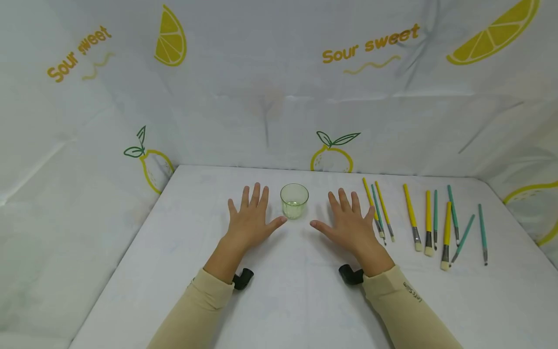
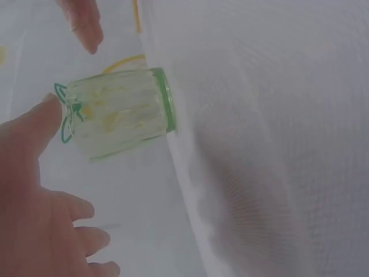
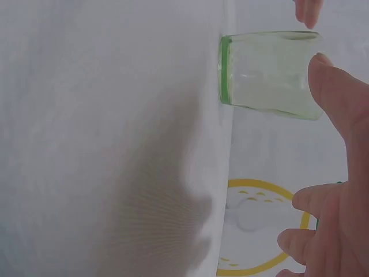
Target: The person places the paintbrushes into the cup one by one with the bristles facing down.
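Observation:
A pale green clear glass cup (image 1: 294, 200) stands upright on the white table between the two hands. My left hand (image 1: 248, 223) hovers to its left, palm down with fingers spread, its thumb pointing toward the cup. On the other side, my right hand (image 1: 350, 225) is spread the same way, close to the nearest paintbrushes. Neither hand holds anything. Seen sideways in the left wrist view, the glass cup (image 2: 121, 112) is near the left thumb. The right wrist view has the glass cup (image 3: 271, 75) beside the right thumb, with other fingertips beyond it.
Several yellow-handled paintbrushes (image 1: 410, 208) and several thin teal-handled tools (image 1: 483, 232) lie scattered on the right of the table. A white cloth (image 1: 244, 116) printed with lemons hangs behind the table's back edge. Black wrist-worn pieces (image 1: 350, 275) sit at both cuffs.

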Motion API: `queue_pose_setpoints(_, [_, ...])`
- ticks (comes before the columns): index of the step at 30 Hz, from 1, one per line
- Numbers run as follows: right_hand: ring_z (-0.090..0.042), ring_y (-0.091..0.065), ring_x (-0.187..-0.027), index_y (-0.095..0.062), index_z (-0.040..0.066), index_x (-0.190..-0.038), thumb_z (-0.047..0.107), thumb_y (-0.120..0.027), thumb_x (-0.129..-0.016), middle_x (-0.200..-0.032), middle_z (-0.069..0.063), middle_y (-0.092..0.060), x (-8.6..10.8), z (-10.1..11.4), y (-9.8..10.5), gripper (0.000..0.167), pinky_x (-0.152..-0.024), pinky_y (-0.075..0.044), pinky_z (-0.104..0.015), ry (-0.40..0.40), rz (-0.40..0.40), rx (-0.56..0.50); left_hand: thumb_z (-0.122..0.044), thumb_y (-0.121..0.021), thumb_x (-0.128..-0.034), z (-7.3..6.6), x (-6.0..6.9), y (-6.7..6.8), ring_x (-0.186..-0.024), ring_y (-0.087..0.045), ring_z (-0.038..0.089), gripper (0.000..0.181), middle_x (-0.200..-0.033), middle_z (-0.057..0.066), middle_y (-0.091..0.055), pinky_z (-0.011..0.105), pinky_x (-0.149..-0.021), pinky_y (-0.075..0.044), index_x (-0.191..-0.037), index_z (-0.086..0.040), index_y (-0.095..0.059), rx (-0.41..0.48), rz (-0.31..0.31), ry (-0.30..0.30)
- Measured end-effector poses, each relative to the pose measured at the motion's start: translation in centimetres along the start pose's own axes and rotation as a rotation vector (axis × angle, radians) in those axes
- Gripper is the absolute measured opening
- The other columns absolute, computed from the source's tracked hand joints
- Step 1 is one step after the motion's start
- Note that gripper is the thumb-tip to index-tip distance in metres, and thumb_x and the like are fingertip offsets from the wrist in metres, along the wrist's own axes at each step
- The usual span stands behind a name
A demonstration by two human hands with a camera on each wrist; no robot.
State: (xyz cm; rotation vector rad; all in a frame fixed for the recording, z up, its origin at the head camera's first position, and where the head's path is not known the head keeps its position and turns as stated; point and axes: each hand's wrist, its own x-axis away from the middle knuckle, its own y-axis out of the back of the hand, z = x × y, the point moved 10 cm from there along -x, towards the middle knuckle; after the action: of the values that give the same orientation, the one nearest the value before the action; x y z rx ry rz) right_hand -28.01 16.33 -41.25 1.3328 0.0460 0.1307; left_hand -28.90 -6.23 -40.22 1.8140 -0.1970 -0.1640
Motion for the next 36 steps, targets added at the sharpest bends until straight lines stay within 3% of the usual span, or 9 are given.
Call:
queue_pose_setpoints(4, [-0.045, 0.002, -0.150, -0.014, 0.014, -0.159, 0.083, -0.038, -0.083, -0.165, -0.017, -0.005, -0.1, -0.1, 0.0, 0.106, -0.108, 0.001, -0.077, 0.001, 0.006, -0.005, -0.075, -0.042, -0.0892, -0.2, -0.1, 0.1, -0.153, 0.008, 0.030, 0.098, -0.167, 0.007, 0.001, 0.069, -0.115, -0.003, -0.160, -0.017, -0.007, 0.028, -0.002, -0.010])
queue_pose_setpoints(9, [-0.045, 0.002, -0.150, -0.013, 0.013, -0.159, 0.082, -0.038, -0.084, -0.165, -0.017, -0.006, -0.2, -0.4, 0.5, 0.105, -0.108, -0.002, -0.077, 0.000, -0.003, -0.017, -0.074, -0.040, -0.0905, -0.4, -0.4, 0.3, -0.153, -0.002, 0.029, 0.097, -0.167, 0.007, -0.004, 0.064, -0.118, -0.008, -0.160, -0.015, -0.008, 0.157, 0.004, -0.036])
queue_pose_setpoints(13, [-0.046, 0.001, -0.149, -0.013, 0.011, -0.159, 0.082, -0.037, -0.085, -0.165, -0.019, -0.008, -0.4, -0.9, 1.2, 0.105, -0.108, -0.004, -0.078, -0.003, -0.023, -0.048, -0.073, -0.041, -0.0913, -0.3, -0.8, 0.2, -0.152, -0.013, 0.029, 0.095, -0.166, 0.006, -0.011, 0.057, -0.120, -0.014, -0.159, -0.013, -0.012, 0.335, -0.001, -0.046])
queue_pose_setpoints(18, [-0.049, -0.005, -0.148, -0.017, 0.007, -0.158, 0.076, -0.041, -0.088, -0.163, -0.022, -0.014, -0.5, -2.2, 2.7, 0.101, -0.108, -0.007, -0.077, -0.015, -0.048, -0.112, -0.065, -0.048, -0.0931, 0.5, -1.3, 0.1, -0.149, -0.025, 0.027, 0.084, -0.162, 0.004, -0.026, 0.050, -0.119, -0.025, -0.157, -0.017, -0.024, 0.605, -0.020, 0.003])
queue_pose_setpoints(24, [-0.052, -0.028, -0.139, -0.031, -0.001, -0.151, 0.057, -0.052, -0.095, -0.154, -0.029, -0.032, -0.9, -4.7, 4.6, 0.084, -0.106, -0.026, -0.072, -0.026, -0.119, -0.149, -0.045, -0.055, -0.0981, 1.1, -2.4, 0.2, -0.136, -0.048, 0.024, 0.060, -0.150, 0.009, -0.048, 0.042, -0.110, -0.041, -0.147, -0.012, -0.045, 0.946, -0.096, 0.021])
queue_pose_setpoints(27, [-0.053, -0.035, -0.134, -0.040, -0.002, -0.146, 0.047, -0.055, -0.097, -0.148, -0.031, -0.040, -1.3, -6.4, 5.0, 0.072, -0.104, -0.033, -0.067, -0.052, -0.122, -0.180, -0.036, -0.057, -0.0988, 1.5, -2.8, -0.2, -0.130, -0.054, 0.017, 0.050, -0.143, 0.008, -0.055, 0.035, -0.107, -0.044, -0.140, -0.009, -0.053, 1.115, -0.108, 0.067])
queue_pose_setpoints(30, [-0.048, -0.048, -0.124, -0.048, -0.003, -0.141, 0.040, -0.057, -0.098, -0.137, -0.030, -0.052, -1.8, -7.9, 5.3, 0.061, -0.096, -0.043, -0.062, -0.078, -0.101, -0.183, -0.025, -0.057, -0.0985, 1.7, -3.3, -0.7, -0.125, -0.057, 0.017, 0.040, -0.137, 0.008, -0.060, 0.032, -0.105, -0.046, -0.133, -0.006, -0.059, 1.242, -0.116, 0.123])
queue_pose_setpoints(33, [-0.041, -0.060, -0.105, -0.054, -0.005, -0.134, 0.034, -0.058, -0.097, -0.123, -0.027, -0.061, -2.3, -9.3, 5.3, 0.054, -0.080, -0.051, -0.052, -0.103, -0.067, -0.166, -0.015, -0.057, -0.0968, 1.7, -3.7, -1.4, -0.126, -0.057, 0.020, 0.034, -0.133, 0.009, -0.062, 0.032, -0.104, -0.047, -0.128, -0.003, -0.063, 1.339, -0.117, 0.162])
queue_pose_setpoints(36, [-0.035, -0.063, -0.093, -0.060, -0.005, -0.128, 0.031, -0.059, -0.097, -0.118, -0.026, -0.064, -2.8, -10.5, 5.0, 0.048, -0.070, -0.051, -0.043, -0.135, -0.028, -0.158, -0.011, -0.056, -0.0958, 1.7, -4.1, -2.0, -0.127, -0.055, 0.020, 0.032, -0.132, 0.009, -0.063, 0.031, -0.105, -0.046, -0.126, -0.002, -0.065, 1.384, -0.112, 0.178])
